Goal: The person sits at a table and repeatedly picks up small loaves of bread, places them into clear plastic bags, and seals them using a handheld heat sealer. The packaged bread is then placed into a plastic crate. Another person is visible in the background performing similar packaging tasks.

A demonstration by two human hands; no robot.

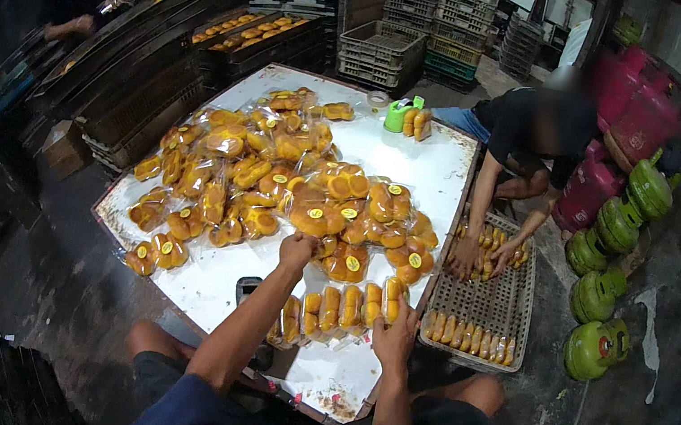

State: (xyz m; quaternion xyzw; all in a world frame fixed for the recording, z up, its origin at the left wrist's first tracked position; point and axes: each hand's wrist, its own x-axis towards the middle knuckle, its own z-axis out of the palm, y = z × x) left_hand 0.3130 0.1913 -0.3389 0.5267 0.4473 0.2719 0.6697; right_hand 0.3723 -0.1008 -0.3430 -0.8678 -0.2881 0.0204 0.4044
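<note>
A large heap of bread buns in clear plastic bags (278, 181), some with round yellow stickers, covers much of a white tabletop (191, 285). My left hand (297, 251) is at the heap's near edge, fingers closed on the edge of a bagged bun pack. Nearer to me, a row of bagged buns (330, 308) stands side by side on the table. At the row's right end my right hand (396, 331) has its fingers on the last bagged bun (394, 300). A dark object lies partly hidden behind my left forearm.
A co-worker's hands (477, 258) reach among bagged buns in a plastic crate (526, 313) at the table's right. A green tape dispenser (395, 116) and a tape roll (377, 99) stand at the far edge. Green gas cylinders (599, 296) line the right floor; stacked crates (383, 49) stand behind.
</note>
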